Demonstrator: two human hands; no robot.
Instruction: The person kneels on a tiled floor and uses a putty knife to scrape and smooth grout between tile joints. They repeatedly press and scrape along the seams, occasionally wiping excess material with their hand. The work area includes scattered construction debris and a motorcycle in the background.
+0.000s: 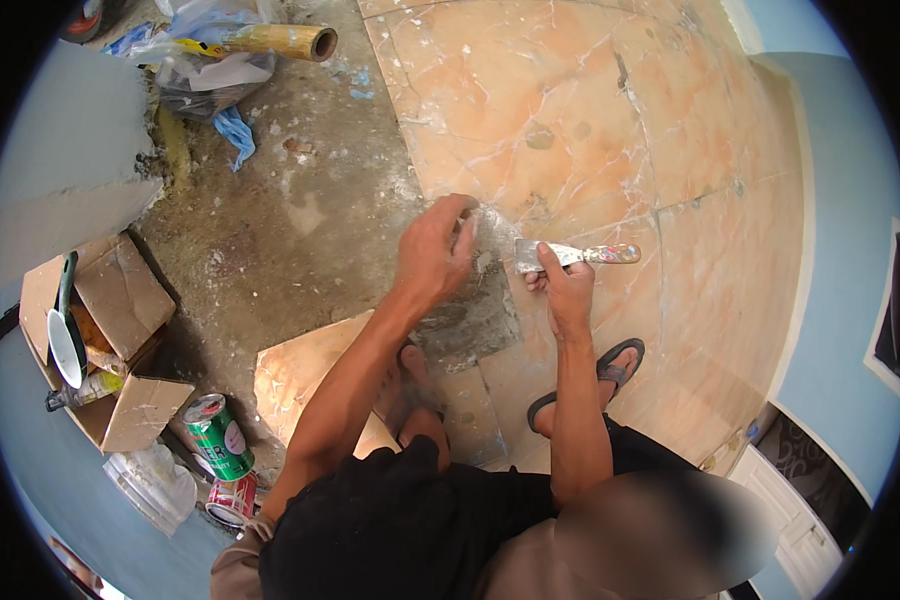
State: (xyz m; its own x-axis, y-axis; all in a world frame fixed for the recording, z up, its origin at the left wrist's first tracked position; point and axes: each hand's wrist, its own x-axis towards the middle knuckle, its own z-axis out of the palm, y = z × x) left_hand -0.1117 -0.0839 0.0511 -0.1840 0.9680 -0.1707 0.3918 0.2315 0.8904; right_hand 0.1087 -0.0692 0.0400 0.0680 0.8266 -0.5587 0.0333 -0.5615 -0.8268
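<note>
A person's right hand [568, 285] has its grip closed around a flat metal scraper with a paint-spattered handle [582, 254], above orange-beige marbled floor tiles [710, 130]. Near its blade, the left hand's [436, 245] grip is partly open, nothing visible between thumb and curled fingers, beside stained grey-brown concrete [280, 240].

Large white lettering [210, 453], partly wrapped out of sight, stands on the green can [222, 462].

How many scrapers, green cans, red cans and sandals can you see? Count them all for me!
Scraper: 1
Green can: 1
Red can: 1
Sandals: 2
Total: 5
</note>
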